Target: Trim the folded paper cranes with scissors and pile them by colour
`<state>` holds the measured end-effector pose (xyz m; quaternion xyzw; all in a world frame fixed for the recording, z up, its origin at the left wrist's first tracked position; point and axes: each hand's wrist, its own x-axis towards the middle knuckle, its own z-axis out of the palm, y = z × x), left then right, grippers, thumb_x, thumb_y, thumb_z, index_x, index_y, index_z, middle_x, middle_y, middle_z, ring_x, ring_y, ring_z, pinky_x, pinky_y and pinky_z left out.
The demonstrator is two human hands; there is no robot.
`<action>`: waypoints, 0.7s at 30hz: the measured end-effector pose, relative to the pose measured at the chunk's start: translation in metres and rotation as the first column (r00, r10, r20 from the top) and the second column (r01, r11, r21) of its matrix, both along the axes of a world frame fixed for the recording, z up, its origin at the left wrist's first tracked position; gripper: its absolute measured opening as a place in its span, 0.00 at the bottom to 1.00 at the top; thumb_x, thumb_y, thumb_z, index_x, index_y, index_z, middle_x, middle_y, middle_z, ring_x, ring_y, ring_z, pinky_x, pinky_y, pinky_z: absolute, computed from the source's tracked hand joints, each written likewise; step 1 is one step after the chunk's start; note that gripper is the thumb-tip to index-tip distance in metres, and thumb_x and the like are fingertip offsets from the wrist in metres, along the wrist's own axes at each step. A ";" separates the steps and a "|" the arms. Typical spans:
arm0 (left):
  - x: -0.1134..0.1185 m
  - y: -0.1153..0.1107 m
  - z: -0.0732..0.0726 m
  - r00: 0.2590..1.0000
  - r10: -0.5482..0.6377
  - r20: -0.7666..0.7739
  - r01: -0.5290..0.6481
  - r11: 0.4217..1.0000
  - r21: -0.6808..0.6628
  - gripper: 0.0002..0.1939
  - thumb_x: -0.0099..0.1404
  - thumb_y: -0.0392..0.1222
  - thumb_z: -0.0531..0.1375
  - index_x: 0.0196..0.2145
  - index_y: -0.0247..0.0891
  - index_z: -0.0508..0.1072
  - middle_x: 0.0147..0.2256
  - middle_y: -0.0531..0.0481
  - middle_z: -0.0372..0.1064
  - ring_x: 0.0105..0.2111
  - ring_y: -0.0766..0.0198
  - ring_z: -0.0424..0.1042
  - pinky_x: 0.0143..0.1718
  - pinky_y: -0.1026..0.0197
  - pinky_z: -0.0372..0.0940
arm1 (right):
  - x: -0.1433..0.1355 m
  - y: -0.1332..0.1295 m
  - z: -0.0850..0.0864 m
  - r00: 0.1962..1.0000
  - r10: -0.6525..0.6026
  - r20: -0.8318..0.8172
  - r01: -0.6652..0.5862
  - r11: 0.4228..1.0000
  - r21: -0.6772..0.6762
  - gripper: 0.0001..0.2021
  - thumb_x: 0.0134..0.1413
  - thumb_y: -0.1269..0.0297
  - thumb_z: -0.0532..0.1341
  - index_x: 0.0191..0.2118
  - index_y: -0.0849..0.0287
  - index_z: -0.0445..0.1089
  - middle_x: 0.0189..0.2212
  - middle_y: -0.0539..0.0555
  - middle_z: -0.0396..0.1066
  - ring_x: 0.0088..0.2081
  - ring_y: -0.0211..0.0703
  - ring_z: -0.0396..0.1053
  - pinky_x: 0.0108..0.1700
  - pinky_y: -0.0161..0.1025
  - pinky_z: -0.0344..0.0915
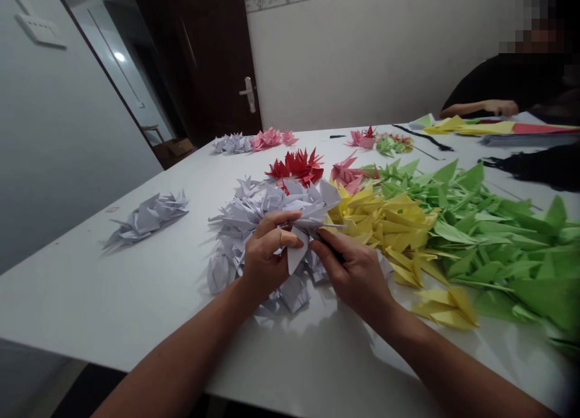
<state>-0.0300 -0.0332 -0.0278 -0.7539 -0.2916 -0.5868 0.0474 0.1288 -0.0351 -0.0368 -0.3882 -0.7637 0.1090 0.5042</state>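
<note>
My left hand (269, 252) is closed on a white origami crane (298, 252), pinching it between thumb and fingers above a heap of the same kind. My right hand (356, 273) meets it from the right, its fingers closed round a slim black tool (333, 247) whose tip is hidden at the paper. Under and behind both hands spreads the pile of white folded cranes (240, 212). Yellow cranes (385, 218) lie just beyond my right hand, and a single yellow crane (446, 307) rests near my right forearm.
A large green heap (498, 243) covers the table's right side. Red cranes (296, 166) and pink cranes (348, 173) lie behind the white pile. A small white cluster (151, 215) sits left. Across the white table (113, 297), a person in black (498, 83) sits by coloured paper sheets (493, 128).
</note>
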 end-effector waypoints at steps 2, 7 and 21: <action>0.000 0.000 -0.001 1.000 -0.013 0.010 0.013 1.000 -0.013 0.06 0.56 0.31 0.63 0.27 0.39 0.71 0.44 0.46 0.73 0.43 0.63 0.73 0.40 0.61 0.70 | 0.000 0.001 0.000 1.000 -0.002 0.005 0.002 1.000 -0.011 0.10 0.60 0.63 0.55 0.32 0.58 0.72 0.25 0.51 0.73 0.26 0.40 0.69 0.29 0.35 0.62; 0.002 0.001 -0.004 0.984 -0.025 0.179 0.057 0.983 -0.174 0.05 0.53 0.34 0.66 0.26 0.39 0.73 0.45 0.45 0.72 0.43 0.61 0.73 0.42 0.59 0.70 | 0.001 0.001 0.001 0.995 0.036 -0.088 -0.038 0.999 -0.021 0.08 0.58 0.64 0.57 0.35 0.58 0.73 0.28 0.53 0.76 0.29 0.42 0.72 0.31 0.37 0.66; 0.012 0.000 0.017 0.362 0.185 0.914 0.693 0.602 -0.396 0.17 0.42 0.36 0.71 0.25 0.36 0.67 0.25 0.58 0.70 0.29 0.69 0.74 0.35 0.66 0.72 | -0.004 -0.006 0.000 0.989 0.102 -0.102 -0.099 0.994 0.038 0.08 0.57 0.63 0.57 0.38 0.59 0.72 0.30 0.54 0.76 0.32 0.43 0.74 0.33 0.37 0.70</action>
